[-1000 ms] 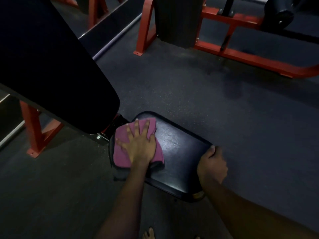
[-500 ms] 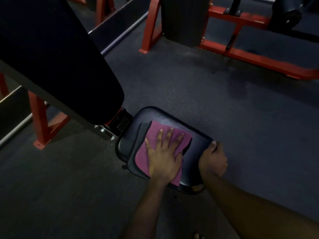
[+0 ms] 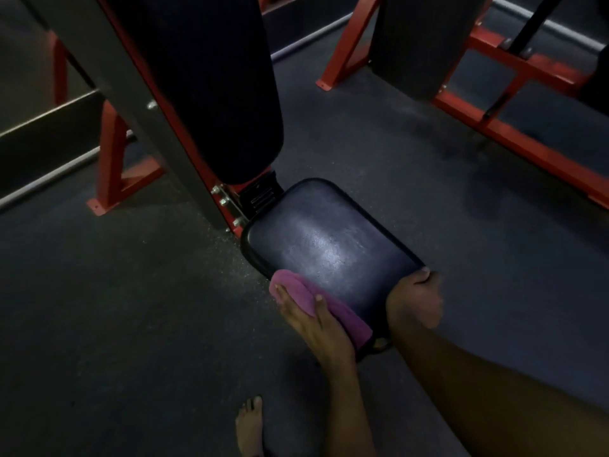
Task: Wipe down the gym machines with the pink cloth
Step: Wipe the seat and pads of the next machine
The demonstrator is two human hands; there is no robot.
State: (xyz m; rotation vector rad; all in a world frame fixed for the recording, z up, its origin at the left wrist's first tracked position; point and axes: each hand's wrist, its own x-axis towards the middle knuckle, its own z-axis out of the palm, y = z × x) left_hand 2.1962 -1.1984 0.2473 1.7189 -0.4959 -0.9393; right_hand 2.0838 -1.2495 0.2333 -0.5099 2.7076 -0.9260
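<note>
– Down at the near left edge of the seat, why is the pink cloth bunched up there?
– The left hand presses it over the rim. Its two visible fingers lie spread and fairly straight on the cloth; the rest are hidden. I'd guess it's wiping the edge, since the top already shines.
– And the right hand?
– Its fingers are curled round the near right corner, probably to brace the person and steady the seat. The backrest likely still needs wiping.
</note>
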